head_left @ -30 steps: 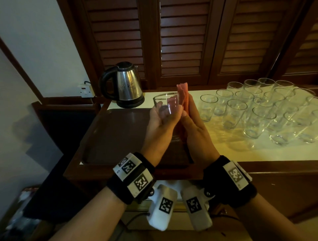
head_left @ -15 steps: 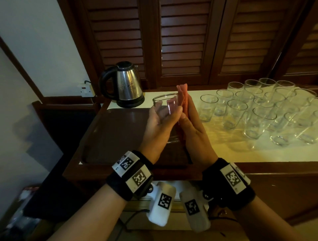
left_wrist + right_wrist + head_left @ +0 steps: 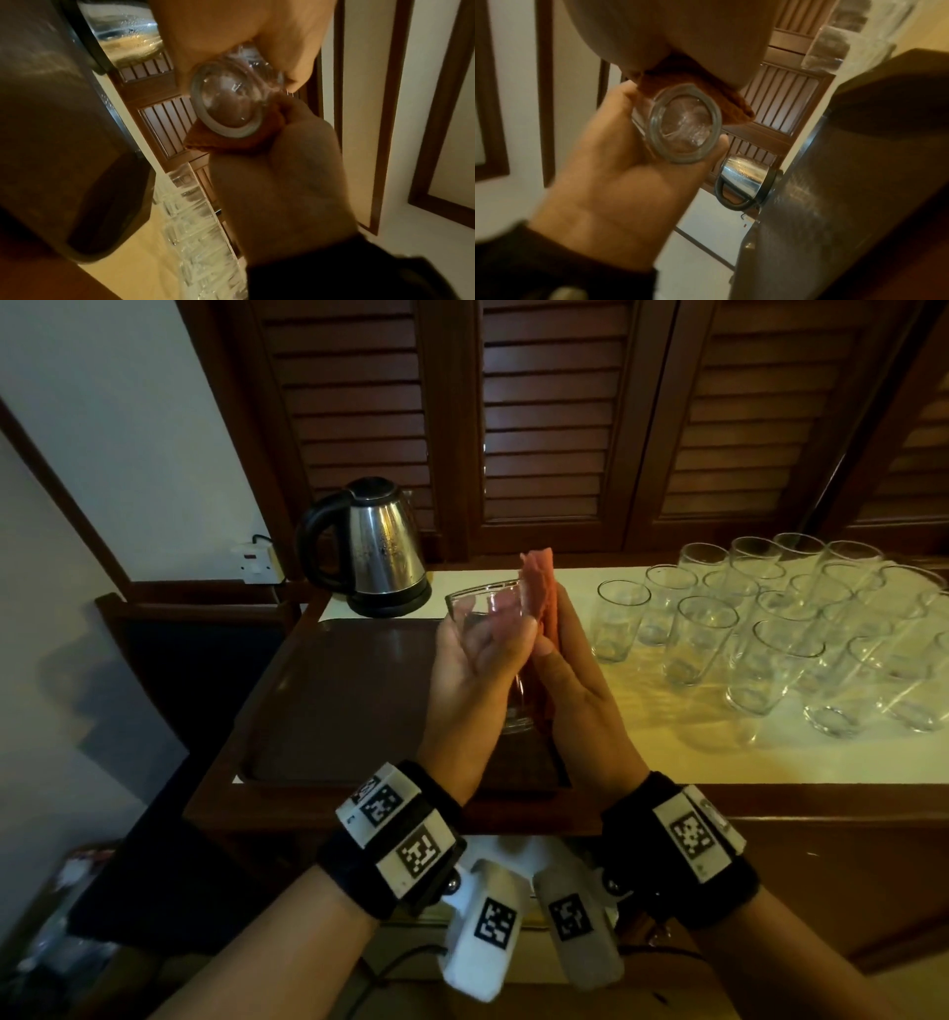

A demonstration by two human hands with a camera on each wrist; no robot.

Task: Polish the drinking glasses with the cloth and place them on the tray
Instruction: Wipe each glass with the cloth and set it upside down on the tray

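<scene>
I hold a clear drinking glass [image 3: 482,618] upright above the right part of the dark brown tray [image 3: 334,701]. My left hand [image 3: 493,639] wraps its fingers round the glass from the left. My right hand [image 3: 570,660] lies flat along the glass's right side. It presses a folded pink-orange cloth [image 3: 538,577] against the glass, thumb over the cloth's near edge. The cloth sticks up past the rim. The wrist views show the glass's thick base [image 3: 226,105] [image 3: 685,123] with the cloth [image 3: 205,140] [image 3: 734,109] beside it.
Several empty glasses [image 3: 770,629] stand crowded on the pale counter to the right. A steel electric kettle [image 3: 380,546] sits behind the tray at the left. Louvred wooden doors close off the back. The counter's wooden front edge [image 3: 770,803] runs below my wrists.
Almost nothing: both hands stay pressed together on the glass and cloth, shifting only slightly over the tray.
</scene>
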